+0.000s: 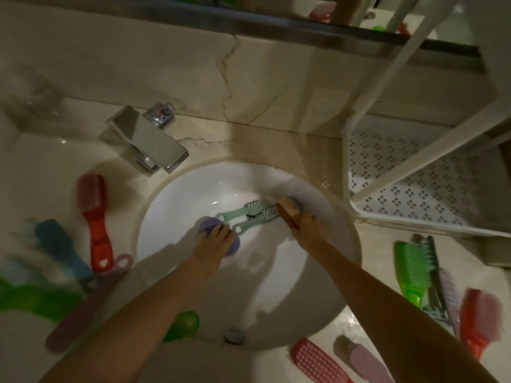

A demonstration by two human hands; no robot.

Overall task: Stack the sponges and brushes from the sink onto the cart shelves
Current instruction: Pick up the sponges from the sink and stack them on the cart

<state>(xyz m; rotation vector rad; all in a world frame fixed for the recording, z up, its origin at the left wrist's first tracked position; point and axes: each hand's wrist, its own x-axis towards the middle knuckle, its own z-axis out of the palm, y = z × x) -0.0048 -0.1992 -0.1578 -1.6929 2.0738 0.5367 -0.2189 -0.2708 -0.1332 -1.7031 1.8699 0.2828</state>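
Observation:
Both my arms reach into the white sink (pixel 193 194). My left hand (pixel 214 246) grips a round purple sponge (pixel 208 226) near the basin's middle. My right hand (pixel 305 228) holds a brown-edged sponge or brush (pixel 287 211) at the basin's right side. Between the hands lie two teal-handled brushes (pixel 249 217) with pale bristle heads, side by side. The white cart shelf (pixel 409 197), perforated, stands at the right of the sink, with slanted white posts above it.
A chrome faucet (pixel 146 139) sits behind the sink. On the counter to the left lie red (pixel 94 214), blue (pixel 63 250), purple and green brushes. More brushes, green (pixel 412 269), red (pixel 478 319) and pink (pixel 318 360), lie on the right.

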